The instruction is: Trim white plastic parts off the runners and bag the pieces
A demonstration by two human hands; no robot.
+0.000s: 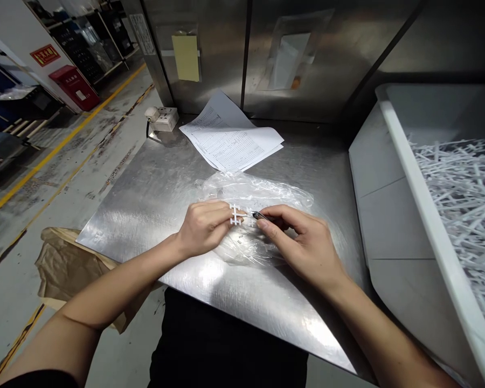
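Note:
My left hand point(207, 227) pinches a small white plastic piece point(235, 214) with short crossbars, held above the metal table. Facing it from the right, my right hand point(301, 237) grips a small dark tool point(258, 215) whose tip meets the right end of the white plastic. What exactly the tool is cannot be made out. Beneath both hands a crumpled clear plastic bag point(262, 188) lies on the table point(137, 215).
Printed sheets point(230, 134) lie behind the bag, beside a white power socket point(165, 118). A large grey bin point(404, 161) full of white plastic pieces point(464, 199) stands at the right. Brown paper point(67, 264) hangs low at the left, near the table edge.

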